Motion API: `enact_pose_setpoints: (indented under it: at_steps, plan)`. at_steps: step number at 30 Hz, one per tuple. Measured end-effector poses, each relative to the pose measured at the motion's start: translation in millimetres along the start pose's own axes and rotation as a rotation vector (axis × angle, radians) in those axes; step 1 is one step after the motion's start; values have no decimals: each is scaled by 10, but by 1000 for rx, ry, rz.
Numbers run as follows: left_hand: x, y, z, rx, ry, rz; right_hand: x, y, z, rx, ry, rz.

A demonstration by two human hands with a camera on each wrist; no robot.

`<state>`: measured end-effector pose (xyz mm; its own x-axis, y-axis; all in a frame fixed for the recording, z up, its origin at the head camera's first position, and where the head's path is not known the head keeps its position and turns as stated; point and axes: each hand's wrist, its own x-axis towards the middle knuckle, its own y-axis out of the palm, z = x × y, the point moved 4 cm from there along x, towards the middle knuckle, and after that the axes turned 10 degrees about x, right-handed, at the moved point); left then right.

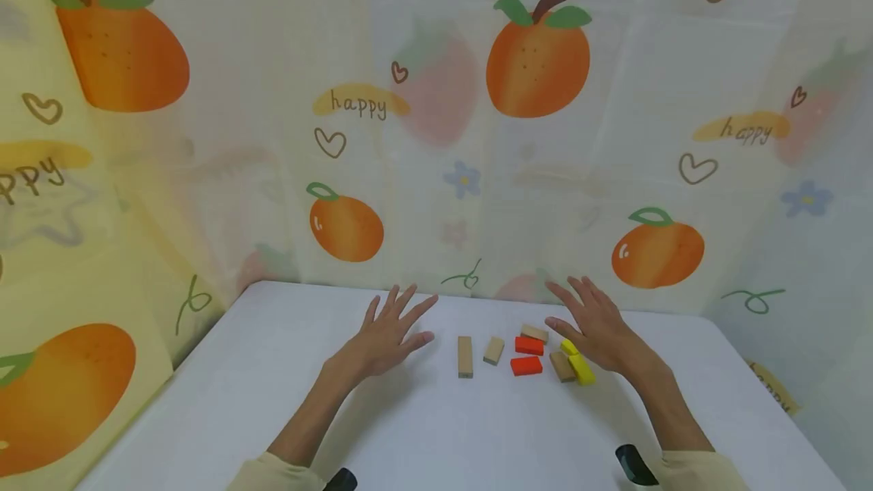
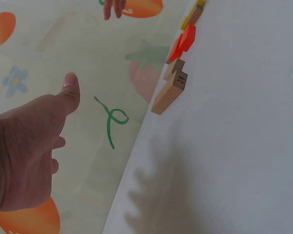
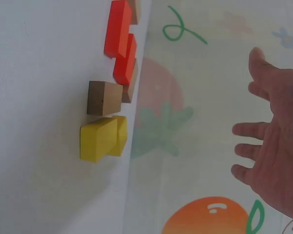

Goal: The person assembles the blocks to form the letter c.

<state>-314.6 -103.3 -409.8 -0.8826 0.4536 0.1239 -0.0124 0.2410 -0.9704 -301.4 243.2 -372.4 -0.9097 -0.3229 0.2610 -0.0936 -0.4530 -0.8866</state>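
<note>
Several small wooden blocks lie on the white table between my hands. A long plain block [image 1: 465, 357], numbered 28 on its end in the left wrist view, is nearest my left hand [image 1: 383, 339]. Beside it lies a shorter plain block [image 1: 494, 351]. Two red blocks [image 1: 527, 366] sit in the middle, with a plain block [image 1: 535, 333] behind them. To the right, a plain block [image 1: 562, 367] leans close to two yellow blocks [image 3: 98, 140]. My right hand [image 1: 600, 328] hovers above the yellow ones. Both hands are raised with fingers spread and hold nothing.
The white table [image 1: 225, 370] reaches back to a hanging cloth [image 1: 436, 173] printed with oranges, hearts and flowers. Another cloth panel [image 1: 82, 286] hangs along the left side. Dark bands [image 1: 636, 465] sit at both wrists.
</note>
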Motion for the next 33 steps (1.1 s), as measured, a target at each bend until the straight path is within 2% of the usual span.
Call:
enact_pose_setpoints:
  at_steps: [14,21,27,33]
  plan:
    - [13,163,-33,-10,-21,28,28,136,51,20,-8,21]
    - [12,188,-37,-11,-3,43,94,212,107,48,-7,35]
    - [56,238,-90,-4,68,61,121,255,164,60,-12,81]
    - [100,314,-181,35,145,77,134,374,251,34,-32,186]
